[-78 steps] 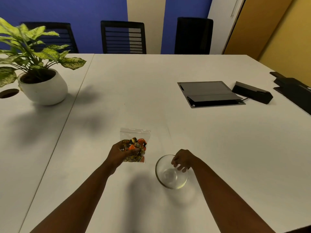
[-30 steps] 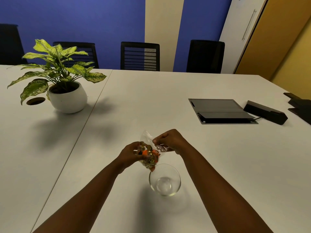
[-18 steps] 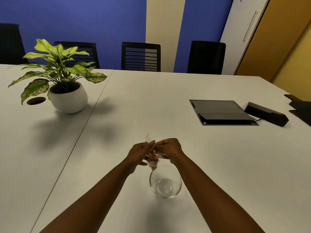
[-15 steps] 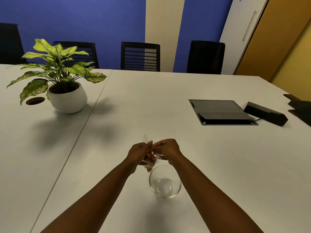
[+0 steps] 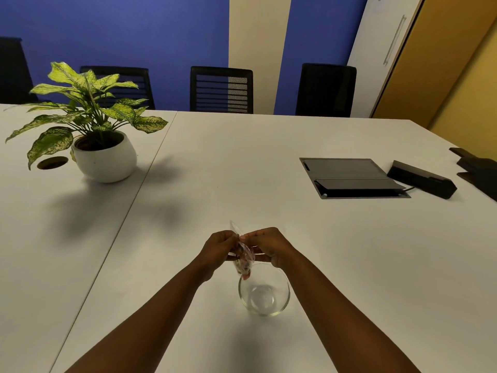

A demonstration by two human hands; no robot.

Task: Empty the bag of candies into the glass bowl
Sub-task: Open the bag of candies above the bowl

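Note:
A small clear plastic bag of wrapped candies point(image 5: 243, 262) hangs between both hands, just above the far rim of the glass bowl point(image 5: 264, 297). My left hand point(image 5: 219, 249) pinches the bag's upper left side. My right hand point(image 5: 269, 246) pinches its upper right side. The two hands almost touch. The bowl stands upright on the white table and looks empty. Most of the bag is hidden by my fingers; only its lower end with orange and gold candies shows.
A potted plant point(image 5: 103, 154) stands at the far left beside a round cable hole point(image 5: 52, 162). A grey floor-box lid point(image 5: 349, 176) and a black device point(image 5: 421, 179) lie at the right. Black chairs point(image 5: 222, 90) line the table's far edge.
My right hand left the bowl's rim and joined my left hand on the bag. The bag was lifted from the table to above the bowl. In the last half second little has moved.

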